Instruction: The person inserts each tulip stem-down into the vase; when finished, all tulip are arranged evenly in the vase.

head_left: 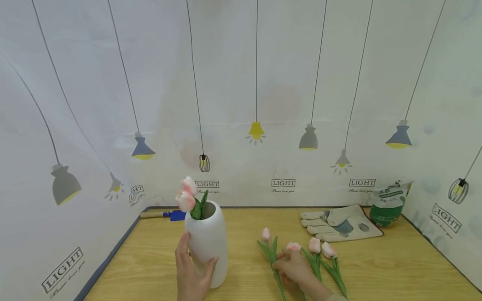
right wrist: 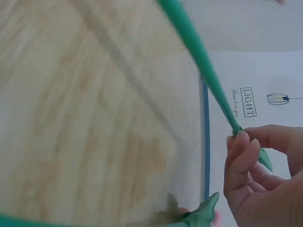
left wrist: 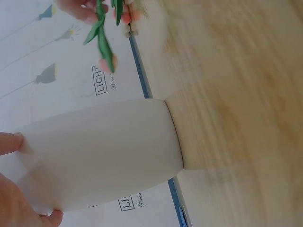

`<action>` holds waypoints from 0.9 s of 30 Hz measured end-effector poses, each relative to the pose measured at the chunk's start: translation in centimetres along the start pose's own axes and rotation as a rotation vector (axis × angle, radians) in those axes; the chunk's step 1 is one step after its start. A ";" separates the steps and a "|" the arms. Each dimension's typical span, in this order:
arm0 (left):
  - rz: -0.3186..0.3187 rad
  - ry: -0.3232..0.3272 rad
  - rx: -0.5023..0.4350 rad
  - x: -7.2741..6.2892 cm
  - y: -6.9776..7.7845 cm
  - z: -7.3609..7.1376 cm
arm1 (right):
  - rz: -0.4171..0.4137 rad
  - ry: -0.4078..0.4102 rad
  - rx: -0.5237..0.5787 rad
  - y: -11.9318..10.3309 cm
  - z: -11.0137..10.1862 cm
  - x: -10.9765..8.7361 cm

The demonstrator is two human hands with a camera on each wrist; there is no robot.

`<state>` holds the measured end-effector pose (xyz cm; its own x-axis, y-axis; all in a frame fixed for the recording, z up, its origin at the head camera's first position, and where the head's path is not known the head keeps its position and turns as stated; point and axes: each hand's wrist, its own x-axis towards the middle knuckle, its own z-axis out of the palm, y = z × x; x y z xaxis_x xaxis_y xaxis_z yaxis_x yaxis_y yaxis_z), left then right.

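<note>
**One hand holds the vase, the other pinches a tulip**

The white vase (head_left: pixel 211 251) stands on the wooden table (head_left: pixel 143 267), and the left hand (head_left: pixel 193 267) grips it, with thumb and fingers spread wide around its body. Two tulips (head_left: pixel 186 202) are already inside, leaning over the rim. The right hand (head_left: pixel 296 267) has thumb and fingers closed together on the green stem of a single tulip (head_left: pixel 273 254), well apart from the vase. Three loose tulips (head_left: pixel 315 246) are just beside this hand, which partly hides the nearest one.

Farther back, a work glove (head_left: pixel 352 225) lies near the right side, next to a green-and-white bag (head_left: pixel 388 211). At the back left lies a blue-bladed trowel (head_left: pixel 153 215), its blade reaching the vase's outline in the head view.
</note>
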<state>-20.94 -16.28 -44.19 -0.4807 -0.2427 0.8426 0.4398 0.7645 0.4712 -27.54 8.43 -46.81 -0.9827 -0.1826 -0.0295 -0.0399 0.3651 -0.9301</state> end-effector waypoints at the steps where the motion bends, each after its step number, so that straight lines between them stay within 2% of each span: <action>1: 0.002 0.003 -0.001 0.0 0.0 0.0 | -0.004 -0.003 0.027 -0.2 -0.1 0.1; 7: -0.003 0.007 -0.002 0.1 0.0 0.0 | -0.033 -0.001 0.130 -1.9 -0.7 0.9; 12: -0.004 0.013 0.008 0.1 0.0 0.1 | -0.084 0.049 0.183 -5.4 -1.4 1.2; 20: -0.001 0.021 -0.003 0.1 -0.1 0.0 | -0.272 0.084 0.291 -13.0 -2.4 2.4; 27: 0.000 0.041 0.006 0.0 0.0 0.3 | -0.456 0.112 0.278 -18.8 -3.4 2.0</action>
<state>-21.16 -16.13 -44.29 -0.4495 -0.2667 0.8525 0.4349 0.7683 0.4697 -29.42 4.30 -28.09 -0.8908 -0.1624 0.4243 -0.4319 0.0132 -0.9018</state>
